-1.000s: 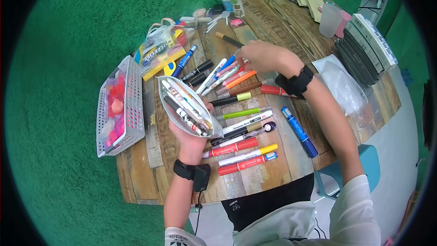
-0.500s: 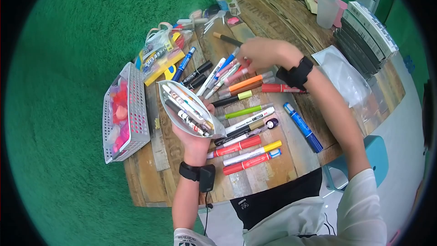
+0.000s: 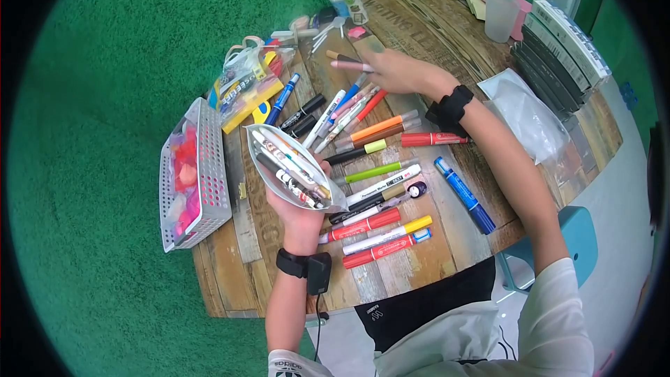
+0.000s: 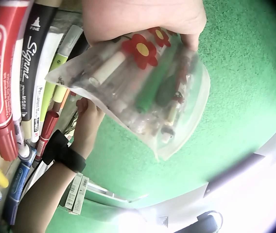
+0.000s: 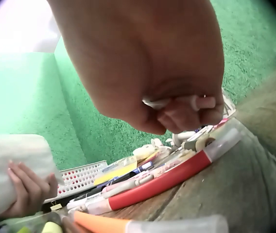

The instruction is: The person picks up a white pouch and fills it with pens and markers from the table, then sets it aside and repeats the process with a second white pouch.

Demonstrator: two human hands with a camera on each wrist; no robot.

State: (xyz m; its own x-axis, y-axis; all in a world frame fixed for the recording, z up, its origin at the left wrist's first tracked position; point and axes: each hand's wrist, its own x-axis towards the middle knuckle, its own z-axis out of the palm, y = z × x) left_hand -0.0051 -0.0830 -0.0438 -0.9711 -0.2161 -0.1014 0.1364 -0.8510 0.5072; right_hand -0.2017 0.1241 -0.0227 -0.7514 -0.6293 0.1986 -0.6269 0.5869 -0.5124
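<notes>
My left hand (image 3: 296,216) grips a translucent pouch (image 4: 196,116) with red flowers printed on it. The pouch gapes at the top, and several pens (image 3: 283,160) lie inside, among them white patterned ones. My right hand (image 3: 405,72), at the far side of the pens, holds a pink pen (image 3: 352,65); its pale end (image 5: 206,102) pokes out between the curled fingers in the right wrist view. A dark marker with a tan end (image 3: 336,55) lies on the table beside that pen. Between the hands is a spread of markers, including an orange one (image 3: 382,128) and a red one (image 3: 370,107).
A white perforated basket (image 3: 216,167) with pink and red items stands at the left. Near it are plastic packets (image 3: 244,87). A blue marker (image 3: 464,195), a clear plastic bag (image 3: 527,122), a frosted cup (image 3: 500,14) and upright dark folders (image 3: 551,66) occupy the right side.
My right hand has lifted the pink pen from among the markers and carried it away from my body, toward the dark marker. The left hand still holds the pouch in nearly the same place.
</notes>
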